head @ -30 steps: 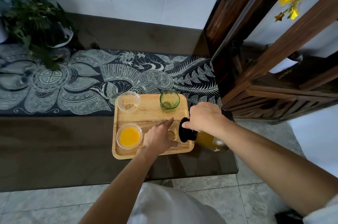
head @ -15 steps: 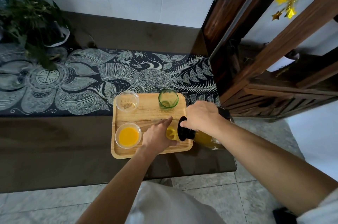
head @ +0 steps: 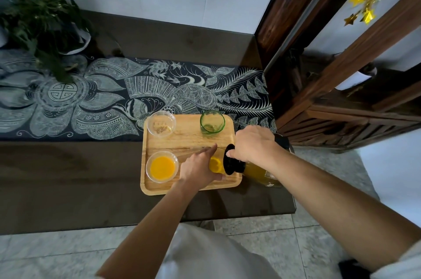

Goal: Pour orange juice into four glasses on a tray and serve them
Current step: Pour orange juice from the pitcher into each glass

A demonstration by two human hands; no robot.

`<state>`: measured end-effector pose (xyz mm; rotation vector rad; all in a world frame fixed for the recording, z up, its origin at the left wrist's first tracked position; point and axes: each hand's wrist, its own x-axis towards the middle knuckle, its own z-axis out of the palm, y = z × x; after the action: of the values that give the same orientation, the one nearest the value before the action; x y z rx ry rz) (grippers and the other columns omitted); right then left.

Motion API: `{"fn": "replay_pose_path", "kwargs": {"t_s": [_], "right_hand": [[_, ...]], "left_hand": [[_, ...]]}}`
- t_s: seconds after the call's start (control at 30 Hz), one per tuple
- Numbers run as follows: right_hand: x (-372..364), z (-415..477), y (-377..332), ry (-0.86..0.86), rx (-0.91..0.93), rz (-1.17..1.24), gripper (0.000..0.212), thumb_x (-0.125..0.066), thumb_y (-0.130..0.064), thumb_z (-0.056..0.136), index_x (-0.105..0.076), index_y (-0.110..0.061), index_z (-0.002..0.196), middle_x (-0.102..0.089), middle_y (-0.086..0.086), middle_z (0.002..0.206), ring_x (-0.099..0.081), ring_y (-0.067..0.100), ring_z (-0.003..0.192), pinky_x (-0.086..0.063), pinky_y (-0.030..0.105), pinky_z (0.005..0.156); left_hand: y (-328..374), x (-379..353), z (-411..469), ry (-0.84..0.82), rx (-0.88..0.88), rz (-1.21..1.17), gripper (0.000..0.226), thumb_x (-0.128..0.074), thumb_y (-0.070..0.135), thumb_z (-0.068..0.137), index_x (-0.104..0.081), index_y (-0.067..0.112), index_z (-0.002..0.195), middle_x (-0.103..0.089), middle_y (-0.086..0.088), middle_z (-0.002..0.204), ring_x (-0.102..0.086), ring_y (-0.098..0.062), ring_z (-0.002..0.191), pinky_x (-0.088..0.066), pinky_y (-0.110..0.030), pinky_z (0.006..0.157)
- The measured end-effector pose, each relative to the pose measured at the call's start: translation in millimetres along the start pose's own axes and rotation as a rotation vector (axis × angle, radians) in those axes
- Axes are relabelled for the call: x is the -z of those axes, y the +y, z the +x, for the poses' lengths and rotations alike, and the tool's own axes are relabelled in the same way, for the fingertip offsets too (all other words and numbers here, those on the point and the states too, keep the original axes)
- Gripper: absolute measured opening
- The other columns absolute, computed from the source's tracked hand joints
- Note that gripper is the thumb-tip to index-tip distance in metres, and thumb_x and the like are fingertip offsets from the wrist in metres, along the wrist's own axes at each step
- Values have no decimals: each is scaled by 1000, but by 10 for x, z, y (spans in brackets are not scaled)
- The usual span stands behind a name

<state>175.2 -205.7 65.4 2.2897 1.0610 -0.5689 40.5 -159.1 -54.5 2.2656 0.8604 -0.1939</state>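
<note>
A wooden tray (head: pixel 186 139) lies near the table's right end. On it, a clear glass (head: pixel 162 166) at the near left holds orange juice. An empty clear glass (head: pixel 161 124) stands at the far left and a green glass (head: pixel 212 122) at the far right. My left hand (head: pixel 198 168) wraps the near right glass (head: pixel 215 164), which has orange juice in it. My right hand (head: pixel 252 144) grips a juice jug (head: pixel 262 172) with a black lid, tipped sideways with its mouth over that glass.
A dark patterned runner (head: pixel 102 98) crosses the dark table (head: pixel 68 176). A potted plant (head: pixel 43 26) stands at the far left. A dark wooden cabinet (head: pixel 319 96) rises just right of the tray. The table's right edge lies beneath the jug.
Juice has appeared and risen in the glass held by my left hand. The jug has stayed tipped over it. Both hands kept their grips.
</note>
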Motion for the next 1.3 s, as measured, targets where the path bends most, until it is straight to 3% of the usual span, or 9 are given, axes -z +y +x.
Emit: {"fn": "replay_pose_path", "kwargs": {"t_s": [0.13, 0.3, 0.5, 0.67, 0.83, 1.3], "right_hand": [[8, -14, -2, 2, 1, -8, 58, -58, -68, 90, -64, -22, 125, -62, 2, 119, -59, 26, 113, -40, 34, 74], [13, -18, -7, 8, -7, -17, 59, -58, -68, 89, -64, -22, 125, -62, 2, 123, -59, 27, 115, -40, 35, 75], [21, -19, -15, 3, -15, -12, 60, -59, -68, 89, -64, -22, 126, -61, 2, 123, -59, 27, 115, -40, 34, 75], [23, -7, -13, -15, -13, -4, 59, -59, -69, 89, -65, -20, 122, -56, 2, 106, -60, 27, 114, -42, 35, 75], [25, -9, -21, -8, -6, -17, 58, -58, -67, 90, -66, -20, 122, -62, 3, 120, -60, 27, 114, -40, 34, 75], [36, -18, -43, -7, -5, -31, 58, -58, -66, 90, -65, -21, 125, -61, 3, 125, -58, 26, 117, -38, 34, 77]], "left_hand": [[3, 1, 0, -1, 3, 2, 108, -85, 55, 68, -27, 37, 158, -49, 8, 153, -54, -27, 132, -52, -42, 94], [3, 3, 4, -8, 5, 6, 109, -85, 55, 67, -27, 38, 157, -49, 8, 153, -54, -28, 132, -52, -43, 94], [0, 1, 5, 0, -4, -4, 108, -86, 53, 67, -28, 37, 157, -49, 8, 153, -54, -27, 132, -51, -41, 94], [-7, 2, -1, -2, -4, -7, 108, -86, 52, 68, -28, 37, 157, -48, 9, 153, -53, -27, 133, -51, -41, 95], [-10, -5, -3, -6, 2, -18, 107, -85, 54, 68, -28, 37, 157, -49, 8, 153, -54, -28, 132, -51, -42, 96], [-52, -45, -25, 7, 23, -151, 104, -86, 51, 64, -33, 43, 152, -61, 4, 141, -60, -30, 125, -54, -43, 94]]}}
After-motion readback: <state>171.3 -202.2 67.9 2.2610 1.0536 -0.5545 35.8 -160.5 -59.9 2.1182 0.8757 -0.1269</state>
